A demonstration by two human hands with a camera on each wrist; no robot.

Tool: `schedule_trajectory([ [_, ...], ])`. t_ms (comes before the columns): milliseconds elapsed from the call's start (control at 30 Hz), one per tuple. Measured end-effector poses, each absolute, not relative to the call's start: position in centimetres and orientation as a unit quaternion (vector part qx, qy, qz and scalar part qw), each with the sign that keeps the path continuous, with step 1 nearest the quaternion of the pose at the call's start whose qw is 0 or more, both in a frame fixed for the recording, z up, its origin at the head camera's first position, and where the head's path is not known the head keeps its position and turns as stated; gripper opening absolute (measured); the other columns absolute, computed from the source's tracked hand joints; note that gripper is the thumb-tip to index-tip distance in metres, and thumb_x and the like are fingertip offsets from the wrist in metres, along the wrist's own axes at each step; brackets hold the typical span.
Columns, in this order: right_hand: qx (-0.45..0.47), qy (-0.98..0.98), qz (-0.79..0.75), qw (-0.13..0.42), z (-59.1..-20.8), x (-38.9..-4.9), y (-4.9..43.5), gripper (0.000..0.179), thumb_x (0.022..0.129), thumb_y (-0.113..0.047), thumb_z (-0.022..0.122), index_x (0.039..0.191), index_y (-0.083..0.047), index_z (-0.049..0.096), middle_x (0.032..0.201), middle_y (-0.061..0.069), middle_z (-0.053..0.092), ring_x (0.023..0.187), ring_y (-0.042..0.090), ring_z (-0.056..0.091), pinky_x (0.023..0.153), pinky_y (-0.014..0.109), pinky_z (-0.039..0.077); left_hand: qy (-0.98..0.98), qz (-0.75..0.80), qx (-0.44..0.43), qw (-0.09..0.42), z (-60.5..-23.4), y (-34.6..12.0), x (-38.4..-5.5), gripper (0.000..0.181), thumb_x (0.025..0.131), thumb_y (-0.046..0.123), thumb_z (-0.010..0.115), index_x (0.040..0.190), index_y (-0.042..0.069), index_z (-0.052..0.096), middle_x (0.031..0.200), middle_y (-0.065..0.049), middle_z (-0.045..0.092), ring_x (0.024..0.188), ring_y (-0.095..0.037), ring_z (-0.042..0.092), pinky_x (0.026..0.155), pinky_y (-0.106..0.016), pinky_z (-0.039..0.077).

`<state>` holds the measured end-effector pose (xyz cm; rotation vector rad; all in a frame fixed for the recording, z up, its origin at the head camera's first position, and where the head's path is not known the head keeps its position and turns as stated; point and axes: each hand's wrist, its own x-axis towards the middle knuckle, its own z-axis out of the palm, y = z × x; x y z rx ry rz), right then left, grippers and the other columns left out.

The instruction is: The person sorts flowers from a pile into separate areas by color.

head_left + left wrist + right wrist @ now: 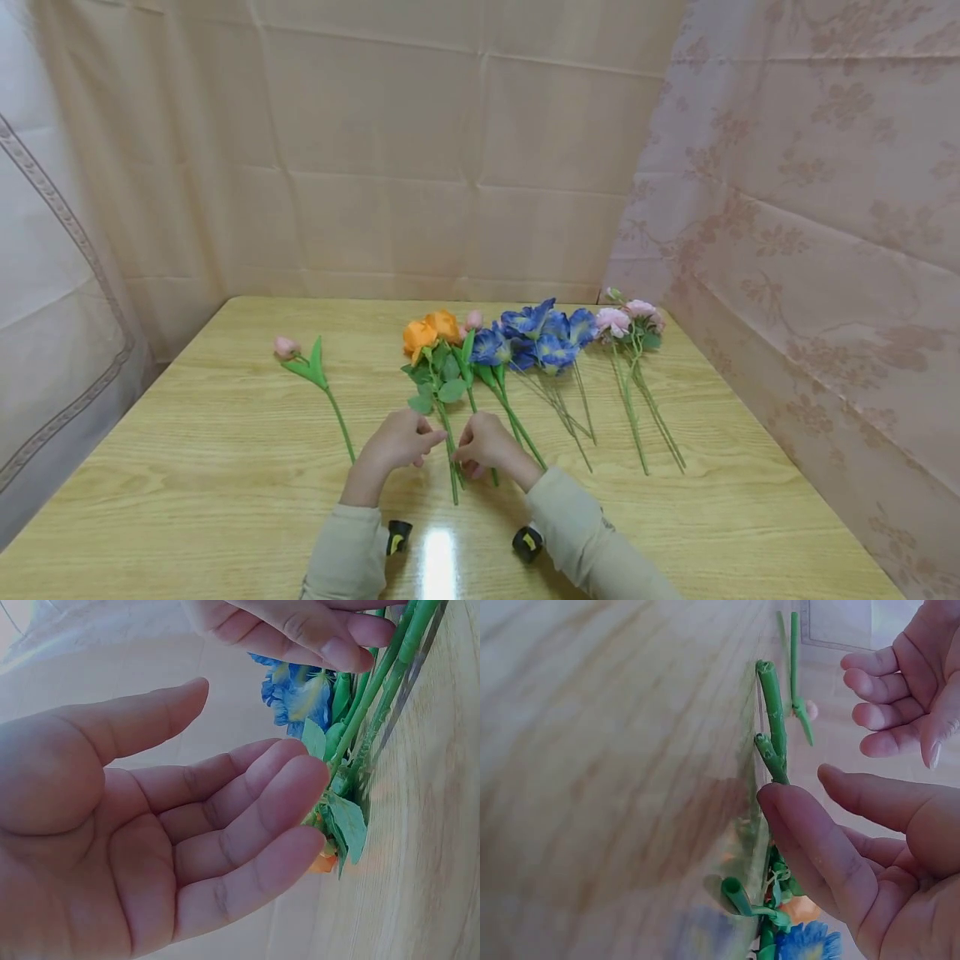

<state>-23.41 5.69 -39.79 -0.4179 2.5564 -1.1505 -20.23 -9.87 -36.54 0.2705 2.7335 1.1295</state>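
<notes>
Two orange roses (429, 333) with green leaves lie in the middle of the table, their stems (453, 483) pointing toward me. My left hand (401, 440) is just left of these stems. Its palm and loosely bent fingers show bare in the left wrist view, with the thumb held apart. On the other side is my right hand (491, 446), its fingertips right at the cut stem ends (772, 712) in the right wrist view. A gap shows between its thumb and forefinger. Pink tulips (474, 320) with green stems lie beside the roses, partly behind the right hand.
Blue flowers (536, 333) on thin stems lie right of the tulips. Farther right are pale pink flowers (615, 322). A single pink tulip (287, 347) lies apart at the left. Beige curtain (375, 167) hangs behind the wooden table (225, 500), patterned cloth (825, 250) at right.
</notes>
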Motion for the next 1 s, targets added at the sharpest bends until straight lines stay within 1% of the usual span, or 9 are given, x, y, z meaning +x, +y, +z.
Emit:
schedule_trajectory([
  [200, -0.157, 0.887, -0.407, 0.151, -39.5, -23.2, 5.8, 0.017, 0.078, 0.000, 0.065, 0.063, 0.008, 0.063, 0.052, 0.013, 0.059, 0.043, 0.023, 0.059, 0.043, 0.028, 0.049, 0.919, 0.376, 0.094, 0.075, -36.5, -10.1, -20.3, 0.027, 0.088, 0.022, 0.057, 0.075, 0.000, 0.064, 0.060, -0.007, 0.058, 0.054, -0.022, 0.058, 0.045, -0.024, 0.036],
  [300, -0.171, 0.885, -0.408, 0.145, -39.2, -23.1, 6.0, 0.020, 0.079, -0.002, 0.065, 0.062, 0.007, 0.063, 0.052, 0.014, 0.059, 0.043, 0.025, 0.059, 0.043, 0.029, 0.049, 0.921, 0.375, 0.087, 0.065, -36.3, -10.3, -20.4, 0.025, 0.087, 0.021, 0.058, 0.077, -0.001, 0.065, 0.063, -0.008, 0.059, 0.054, -0.021, 0.057, 0.047, -0.025, 0.038],
  [467, -0.183, 0.881, -0.413, 0.143, -38.7, -22.8, 6.3, 0.021, 0.081, -0.007, 0.065, 0.064, 0.006, 0.064, 0.053, 0.014, 0.059, 0.045, 0.026, 0.059, 0.044, 0.032, 0.049, 0.916, 0.394, 0.059, 0.037, -36.0, -11.3, -20.9, 0.020, 0.085, 0.015, 0.061, 0.088, -0.005, 0.064, 0.074, -0.009, 0.061, 0.057, -0.016, 0.057, 0.053, -0.028, 0.046],
  [533, -0.183, 0.880, -0.414, 0.143, -38.5, -22.8, 6.4, 0.020, 0.081, -0.008, 0.065, 0.066, 0.005, 0.064, 0.054, 0.014, 0.059, 0.046, 0.027, 0.059, 0.044, 0.033, 0.050, 0.916, 0.398, 0.046, 0.022, -36.0, -11.9, -21.3, 0.019, 0.084, 0.013, 0.062, 0.089, -0.006, 0.063, 0.079, -0.011, 0.062, 0.060, -0.017, 0.058, 0.055, -0.030, 0.048],
  [633, -0.184, 0.881, -0.413, 0.141, -38.3, -22.6, 6.6, 0.021, 0.081, -0.009, 0.065, 0.066, 0.004, 0.064, 0.056, 0.014, 0.059, 0.047, 0.027, 0.060, 0.045, 0.033, 0.050, 0.924, 0.381, 0.019, -0.002, -36.0, -13.1, -22.0, 0.020, 0.083, 0.012, 0.063, 0.088, -0.007, 0.062, 0.082, -0.016, 0.062, 0.066, -0.021, 0.059, 0.060, -0.035, 0.049],
  [800, -0.190, 0.884, -0.403, 0.140, -38.3, -22.4, 6.9, 0.022, 0.082, -0.012, 0.064, 0.066, 0.003, 0.065, 0.058, 0.013, 0.059, 0.046, 0.024, 0.059, 0.045, 0.032, 0.049, 0.938, 0.344, -0.031, -0.022, -36.1, -15.5, -22.9, 0.023, 0.082, 0.011, 0.062, 0.087, -0.011, 0.060, 0.089, -0.024, 0.061, 0.078, -0.033, 0.058, 0.067, -0.042, 0.048],
  [900, -0.187, 0.883, -0.405, 0.144, -38.4, -22.3, 7.0, 0.020, 0.082, -0.012, 0.064, 0.069, 0.003, 0.065, 0.059, 0.013, 0.059, 0.046, 0.023, 0.059, 0.045, 0.033, 0.049, 0.938, 0.341, -0.052, -0.017, -36.3, -16.6, -23.4, 0.022, 0.082, 0.011, 0.061, 0.076, -0.010, 0.059, 0.072, -0.018, 0.059, 0.063, -0.025, 0.055, 0.058, -0.037, 0.047],
  [967, -0.186, 0.884, -0.404, 0.145, -38.4, -22.2, 7.0, 0.019, 0.082, -0.012, 0.064, 0.070, 0.003, 0.066, 0.059, 0.013, 0.059, 0.046, 0.023, 0.059, 0.045, 0.032, 0.050, 0.936, 0.346, -0.065, -0.010, -36.5, -17.2, -23.8, 0.024, 0.082, 0.011, 0.060, 0.067, -0.007, 0.055, 0.059, -0.011, 0.053, 0.052, -0.019, 0.048, 0.052, -0.033, 0.044],
  [1000, -0.187, 0.884, -0.403, 0.146, -38.4, -22.2, 7.0, 0.019, 0.083, -0.012, 0.064, 0.071, 0.003, 0.066, 0.059, 0.012, 0.059, 0.046, 0.022, 0.059, 0.045, 0.032, 0.049, 0.935, 0.349, -0.072, -0.007, -36.6, -17.4, -24.0, 0.025, 0.082, 0.011, 0.060, 0.065, -0.006, 0.054, 0.056, -0.008, 0.050, 0.050, -0.018, 0.045, 0.051, -0.032, 0.043],
])
